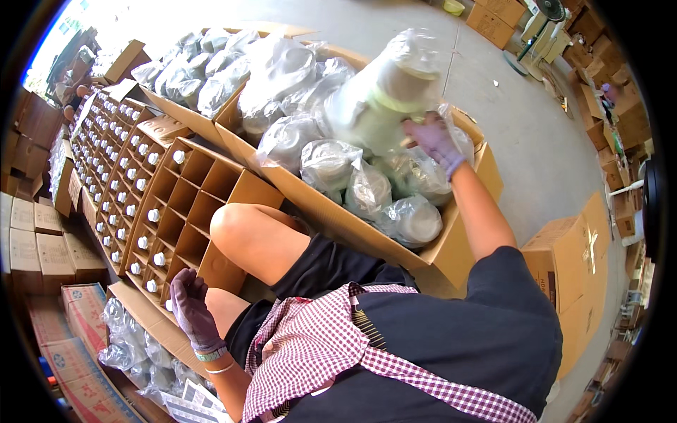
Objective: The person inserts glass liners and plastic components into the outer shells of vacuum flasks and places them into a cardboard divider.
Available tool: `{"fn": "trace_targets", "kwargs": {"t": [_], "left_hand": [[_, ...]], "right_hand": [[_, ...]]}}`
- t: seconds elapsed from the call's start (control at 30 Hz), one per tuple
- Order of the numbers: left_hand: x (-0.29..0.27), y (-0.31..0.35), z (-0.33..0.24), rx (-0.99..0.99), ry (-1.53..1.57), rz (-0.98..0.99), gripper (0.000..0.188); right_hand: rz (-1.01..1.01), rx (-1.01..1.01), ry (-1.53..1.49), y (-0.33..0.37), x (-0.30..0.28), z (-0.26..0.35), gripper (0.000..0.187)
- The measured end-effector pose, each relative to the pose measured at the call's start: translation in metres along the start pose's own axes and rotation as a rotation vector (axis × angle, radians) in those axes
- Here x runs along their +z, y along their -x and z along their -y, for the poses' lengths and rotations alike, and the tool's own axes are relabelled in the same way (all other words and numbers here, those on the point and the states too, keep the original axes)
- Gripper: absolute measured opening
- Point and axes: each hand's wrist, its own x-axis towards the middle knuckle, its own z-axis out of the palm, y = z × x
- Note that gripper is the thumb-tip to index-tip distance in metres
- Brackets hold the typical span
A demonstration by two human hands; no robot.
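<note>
My right hand [436, 141], in a light purple glove, grips a large clear plastic bag [395, 84] holding a pale green-white rounded piece. The bag is motion-blurred and tilted above a long open carton [338, 204]. Inside that carton lie several round grey-white pieces in clear bags [416, 220], their kind hidden by the plastic. My left hand [192, 310], also gloved, is raised by my left knee with its fingers loosely bent and nothing visible in them. Beside it is a divided carton [187, 204] holding several white-capped bottles [153, 215] among open compartments.
More divided cartons of white-capped bottles [116, 183] stand at the left. Another carton of bagged pieces [204, 70] adjoins the long carton at the back. An open carton [564, 268] stands at my right. A fan [550, 10] is at the far right.
</note>
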Motion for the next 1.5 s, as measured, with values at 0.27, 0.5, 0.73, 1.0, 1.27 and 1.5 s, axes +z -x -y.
{"fn": "trace_targets", "kwargs": {"t": [0.27, 0.5, 0.73, 1.0, 1.27, 1.5], "left_hand": [[-0.033, 0.019, 0.001, -0.039, -0.042, -0.151, 0.041], [-0.049, 0.017, 0.015, -0.098, -0.040, -0.223, 0.041], [-0.059, 0.022, 0.027, -0.072, 0.012, -0.131, 0.039], [-0.050, 0.009, 0.026, -0.045, -0.022, -0.126, 0.041], [-0.046, 0.014, 0.016, -0.016, 0.103, -0.072, 0.042], [-0.112, 0.056, 0.034, 0.000, 0.142, -0.334, 0.040]], "right_hand": [[0.223, -0.066, 0.225, -0.025, -0.001, 0.050, 0.052], [0.161, 0.191, 0.350, -0.057, 0.045, 0.037, 0.034], [0.107, 0.119, 0.018, -0.067, 0.112, -0.080, 0.031], [0.055, 0.619, 0.472, -0.136, 0.218, -0.070, 0.048], [0.559, 0.148, 0.212, -0.155, 0.129, -0.084, 0.042], [0.081, 0.462, 0.531, -0.106, 0.249, -0.051, 0.034]]}}
